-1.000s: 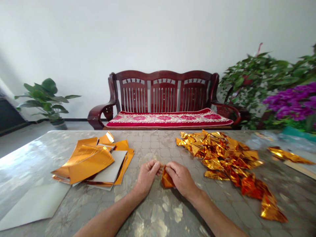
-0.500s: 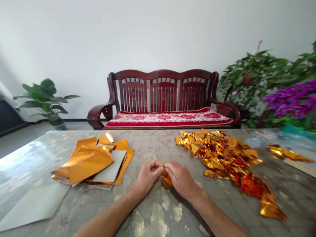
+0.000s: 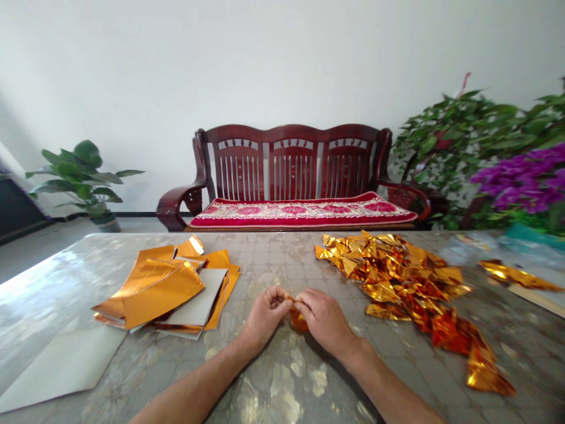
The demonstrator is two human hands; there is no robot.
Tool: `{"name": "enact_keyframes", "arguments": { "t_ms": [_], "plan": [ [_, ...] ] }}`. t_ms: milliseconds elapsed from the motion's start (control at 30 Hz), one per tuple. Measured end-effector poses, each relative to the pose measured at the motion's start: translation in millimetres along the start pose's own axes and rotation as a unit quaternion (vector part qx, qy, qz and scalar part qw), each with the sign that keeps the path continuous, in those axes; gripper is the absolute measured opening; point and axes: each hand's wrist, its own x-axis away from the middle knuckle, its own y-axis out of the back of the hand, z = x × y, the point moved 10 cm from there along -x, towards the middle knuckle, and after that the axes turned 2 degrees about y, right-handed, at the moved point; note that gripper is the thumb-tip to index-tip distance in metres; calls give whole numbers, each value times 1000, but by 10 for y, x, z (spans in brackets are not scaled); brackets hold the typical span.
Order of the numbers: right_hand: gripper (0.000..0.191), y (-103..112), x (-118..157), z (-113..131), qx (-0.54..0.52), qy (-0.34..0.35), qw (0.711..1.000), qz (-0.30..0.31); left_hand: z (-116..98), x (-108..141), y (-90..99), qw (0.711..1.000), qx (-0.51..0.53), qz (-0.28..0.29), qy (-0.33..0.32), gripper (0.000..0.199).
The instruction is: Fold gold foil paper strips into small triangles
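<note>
2 grips clenched: left hand (image 3: 265,315) and right hand (image 3: 324,324) pinch a folded gold foil piece (image 3: 299,321) at the tabletop's (image 3: 282,388) centre.
Flat foil sheets (image 3: 161,294) wait stacked at 10 o'clock; a creased foil heap (image 3: 406,282) lies at 2 o'clock.

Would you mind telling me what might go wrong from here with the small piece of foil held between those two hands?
The small piece of orange-gold foil is pinched near its top between the left hand and right hand, so the thin foil might tear or slip free. The right hand also works close to the crumpled foil pile, which a careless sweep could scatter. The loose stack of foil sheets might slide if knocked on the glossy table top.
</note>
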Motion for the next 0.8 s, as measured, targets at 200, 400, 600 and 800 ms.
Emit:
{"name": "enact_keyframes", "arguments": {
  "t_ms": [200, 400, 600, 800],
  "plan": [
    [13, 145, 16, -238, -77, -72, 990, -97, -162, 29, 152, 996, 11, -65, -57, 20],
    [31, 239, 49, -386, -195, -97, 960, -177, -152, 9, 254, 992, 58, -82, -72, 25],
    [33, 306, 66, -404, -213, -109, 950, -201, -71, 5, 278, 987, 130, -88, -37, 37],
    [22, 300, 55, -389, -198, -88, 957, -195, -63, 18, 258, 983, 160, -86, -6, 42]
  ]
}}
